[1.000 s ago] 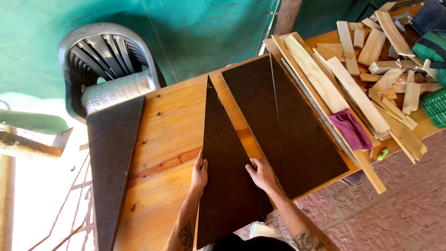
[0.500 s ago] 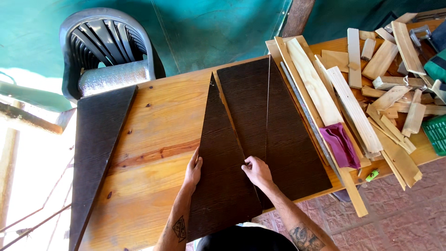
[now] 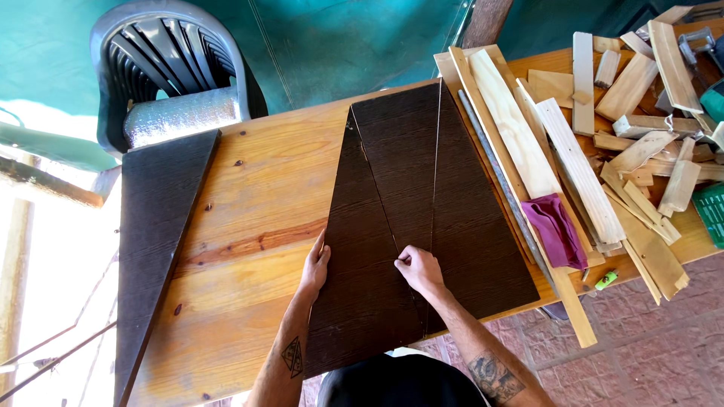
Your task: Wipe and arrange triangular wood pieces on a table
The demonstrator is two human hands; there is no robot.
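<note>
A wooden table [image 3: 249, 218] stands before green tarp [image 3: 339, 38]. On it, dark tapered panels [image 3: 411, 226] lie lengthwise, narrow ends pointing away. The left hand [image 3: 315, 265] rests flat on the panels' left edge; the right hand [image 3: 419, 268] presses curled fingers at a seam.

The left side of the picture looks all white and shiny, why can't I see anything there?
In the head view, strong sunlight washes out the lower left corner beside the wooden table, so detail there is lost. The dark panels under the left hand and right hand sit in even shade and look sharp. The table's straight edges bow a little, a wide-lens effect.
</note>
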